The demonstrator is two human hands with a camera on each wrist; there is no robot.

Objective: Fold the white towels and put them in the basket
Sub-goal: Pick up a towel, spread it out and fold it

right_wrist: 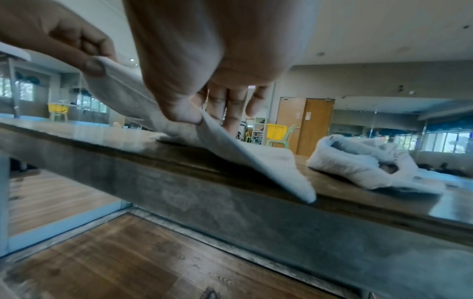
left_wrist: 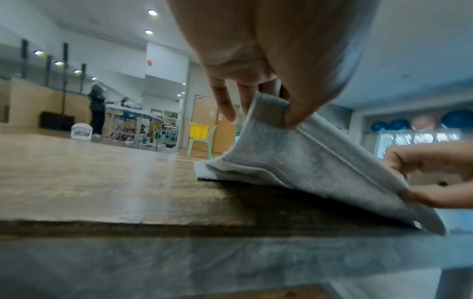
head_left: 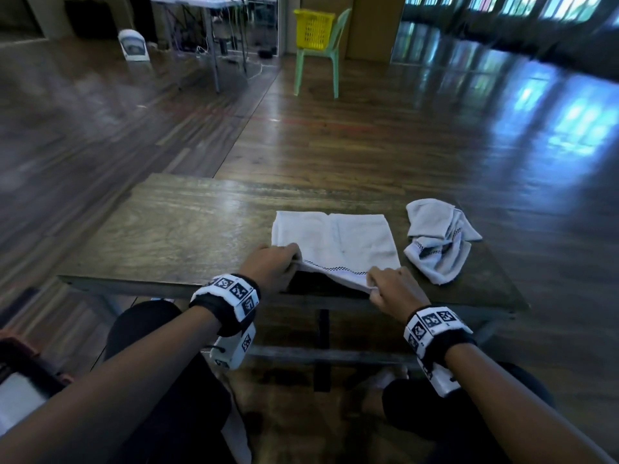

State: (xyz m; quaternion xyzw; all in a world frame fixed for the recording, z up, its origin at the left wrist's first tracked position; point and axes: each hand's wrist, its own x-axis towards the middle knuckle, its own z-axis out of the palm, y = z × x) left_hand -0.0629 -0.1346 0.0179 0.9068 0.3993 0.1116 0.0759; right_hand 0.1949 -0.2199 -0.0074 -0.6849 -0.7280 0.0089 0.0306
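A white towel [head_left: 335, 241] lies spread on the wooden table [head_left: 174, 229], its near edge lifted off the top. My left hand [head_left: 278, 266] pinches the near left corner, thumb on the cloth [left_wrist: 289, 145]. My right hand [head_left: 388, 286] pinches the near right corner of the same towel [right_wrist: 230, 141]. A second white towel [head_left: 438, 242] lies crumpled on the table to the right, and it shows in the right wrist view [right_wrist: 358, 163] as a loose heap. The yellow basket [head_left: 313, 28] stands on a green chair [head_left: 330, 58] far across the room.
The table's near edge [right_wrist: 230, 202] runs just under both hands. Wooden floor [head_left: 402, 128] stretches between the table and the chair. A folding table [head_left: 207, 15] with cables under it stands at the back left, and a small white appliance [head_left: 133, 45] sits on the floor.
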